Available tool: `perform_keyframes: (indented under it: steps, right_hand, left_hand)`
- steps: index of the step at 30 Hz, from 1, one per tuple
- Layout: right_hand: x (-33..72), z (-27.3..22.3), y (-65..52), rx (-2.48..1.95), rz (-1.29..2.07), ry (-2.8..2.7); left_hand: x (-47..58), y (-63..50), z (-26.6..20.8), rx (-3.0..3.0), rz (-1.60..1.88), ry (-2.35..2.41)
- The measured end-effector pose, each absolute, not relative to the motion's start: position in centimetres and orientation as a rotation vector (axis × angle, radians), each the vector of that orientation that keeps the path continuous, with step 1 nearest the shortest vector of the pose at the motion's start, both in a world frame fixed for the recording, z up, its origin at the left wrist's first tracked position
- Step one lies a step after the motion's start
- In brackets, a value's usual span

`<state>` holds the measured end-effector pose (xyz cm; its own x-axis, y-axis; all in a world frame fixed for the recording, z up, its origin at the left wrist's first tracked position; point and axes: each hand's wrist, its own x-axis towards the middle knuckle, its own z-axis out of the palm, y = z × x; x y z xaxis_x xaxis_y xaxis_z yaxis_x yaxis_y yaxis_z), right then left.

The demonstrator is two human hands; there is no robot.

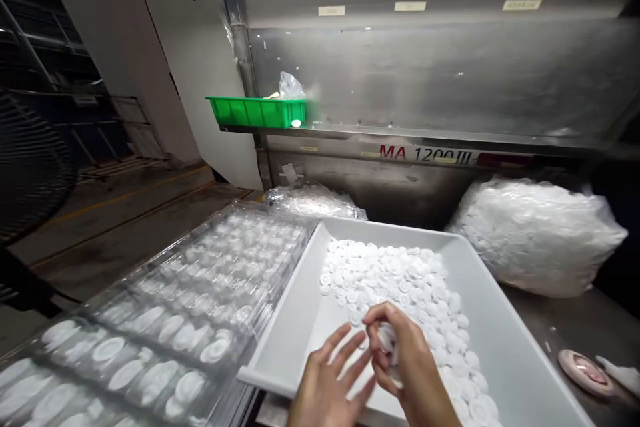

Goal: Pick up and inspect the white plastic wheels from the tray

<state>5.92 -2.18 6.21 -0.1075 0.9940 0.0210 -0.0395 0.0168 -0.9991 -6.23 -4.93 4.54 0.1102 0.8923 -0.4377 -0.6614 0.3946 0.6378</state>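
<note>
Over the near part of a large white bin (pixel 286 340), my two hands are close together. My left hand (pixel 331 373) has its fingers spread and holds nothing. Curled fingers on my right hand (pixel 413 360) hold several small white plastic discs (pixel 386 339), partly hidden in the palm. Below and beyond the hands, a heap of similar round white discs (pixel 395 273) covers the bin's back and right side. To the left stands a clear compartment tray (pixel 220 320), its cells filled with white discs.
A green plastic box (pixel 255 113) sits on the ledge of a large moulding machine (pixel 425 80). A bulging clear bag of white parts (pixel 535 233) lies right of the bin, another bag (pixel 317 201) behind. A pink round object (pixel 585 372) is at right; a fan (pixel 30 160) stands at left.
</note>
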Motion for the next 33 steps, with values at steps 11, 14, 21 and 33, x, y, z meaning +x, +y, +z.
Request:
perform_keyframes:
  steps: [11, 14, 21, 33]
  right_hand:
    - [9.3, 5.1, 1.9, -1.093, 0.546, -2.141]
    - [10.2, 5.0, 3.0, -1.111, 0.543, -2.200]
    - [10.4, 4.3, 2.9, -1.221, 0.645, -2.183]
    - [10.1, 3.4, 2.8, -1.356, 0.812, -1.999]
  left_hand:
    - [-1.3, 1.5, 6.1, 0.019, 1.150, 0.664]
    - [-1.2, 2.2, 6.2, -0.036, 1.163, 0.692]
    - [-1.1, 2.4, 5.3, -0.105, 1.071, 0.822]
    - [-0.6, 1.8, 4.6, -0.106, 1.117, 0.737]
